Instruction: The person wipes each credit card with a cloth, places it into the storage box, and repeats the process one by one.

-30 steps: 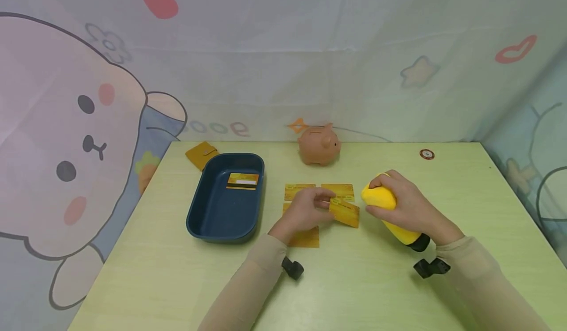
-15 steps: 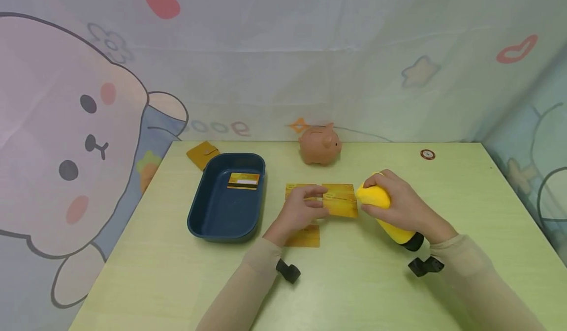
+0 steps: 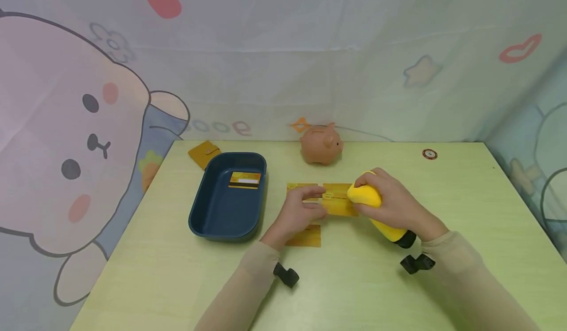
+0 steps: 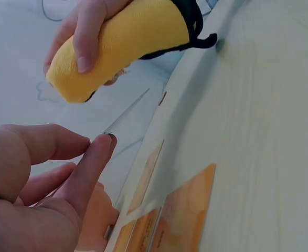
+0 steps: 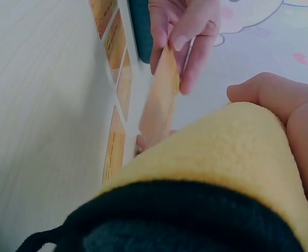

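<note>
My left hand [image 3: 299, 215] pinches a gold bank card [image 3: 338, 206] by its left edge, and the card stands tilted above the table in both wrist views. My right hand [image 3: 390, 200] grips a soft yellow fleecy thing [image 3: 384, 223] with a dark end, black trim and a black cord. In the head view its rounded yellow end overlaps the right part of the held card. Below lie several more gold cards [image 4: 182, 212] on the table, including one [image 3: 307, 236] just in front of my left hand, which partly hides others.
A dark blue tray [image 3: 193, 213] at the left holds one gold card [image 3: 244, 180] with a black stripe. Behind it lies a mustard wallet [image 3: 204, 154]. At the back stand a piggy bank [image 3: 321, 145] and, further right, a red-and-white poker chip [image 3: 429, 154].
My right hand has moved left with the yellow thing, over the held card's right side. The card in my left hand has swung up and left, closer to level.
</note>
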{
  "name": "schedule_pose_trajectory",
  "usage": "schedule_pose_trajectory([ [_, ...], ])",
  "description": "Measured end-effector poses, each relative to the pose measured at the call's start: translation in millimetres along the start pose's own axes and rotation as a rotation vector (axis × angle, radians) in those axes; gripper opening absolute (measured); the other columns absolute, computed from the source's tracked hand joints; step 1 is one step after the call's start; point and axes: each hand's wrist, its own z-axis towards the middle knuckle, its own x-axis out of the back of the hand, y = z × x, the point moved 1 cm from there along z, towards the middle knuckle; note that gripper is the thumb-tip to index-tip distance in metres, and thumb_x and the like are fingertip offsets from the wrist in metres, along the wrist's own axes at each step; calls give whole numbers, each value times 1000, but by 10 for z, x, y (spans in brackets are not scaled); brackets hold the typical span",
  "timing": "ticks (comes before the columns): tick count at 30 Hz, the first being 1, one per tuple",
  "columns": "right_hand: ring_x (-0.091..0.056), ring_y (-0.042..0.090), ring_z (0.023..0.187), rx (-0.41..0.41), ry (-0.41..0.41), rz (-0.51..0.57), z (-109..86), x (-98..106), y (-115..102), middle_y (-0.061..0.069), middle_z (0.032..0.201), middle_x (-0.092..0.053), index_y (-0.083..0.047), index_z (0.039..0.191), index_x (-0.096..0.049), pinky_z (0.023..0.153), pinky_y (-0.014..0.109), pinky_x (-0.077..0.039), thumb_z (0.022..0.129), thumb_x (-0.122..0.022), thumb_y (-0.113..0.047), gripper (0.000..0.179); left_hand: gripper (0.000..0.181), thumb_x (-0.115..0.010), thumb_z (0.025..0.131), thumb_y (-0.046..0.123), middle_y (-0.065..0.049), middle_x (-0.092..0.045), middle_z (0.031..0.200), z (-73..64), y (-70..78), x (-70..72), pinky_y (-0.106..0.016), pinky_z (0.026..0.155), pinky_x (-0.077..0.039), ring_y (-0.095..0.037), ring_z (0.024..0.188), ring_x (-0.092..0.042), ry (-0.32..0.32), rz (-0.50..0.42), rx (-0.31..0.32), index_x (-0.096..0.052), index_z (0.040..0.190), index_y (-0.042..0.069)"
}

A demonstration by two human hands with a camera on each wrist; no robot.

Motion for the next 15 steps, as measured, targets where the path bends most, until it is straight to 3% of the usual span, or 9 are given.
schedule_pose_trajectory([
  [6, -54, 15, 80, 10, -21, -36, 68, -46, -66, 1, 105, -56, -21, 111, -66, 69, 34, -51, 86, -84, -24, 30, 50, -72, 91, 0, -16, -62, 138, -40, 67, -71, -36, 87, -64, -26, 99, -77, -25, 8, 3, -64, 141, 3],
  [15, -54, 15, 79, 7, -81, -90, 116, -147, -157, 0, 111, -56, -25, 114, -67, 67, 32, -49, 86, -87, -35, 36, 53, -73, 91, 1, -13, -65, 137, -66, 91, -136, -35, 90, -63, -26, 103, -77, -47, -25, 3, -64, 142, 5],
])
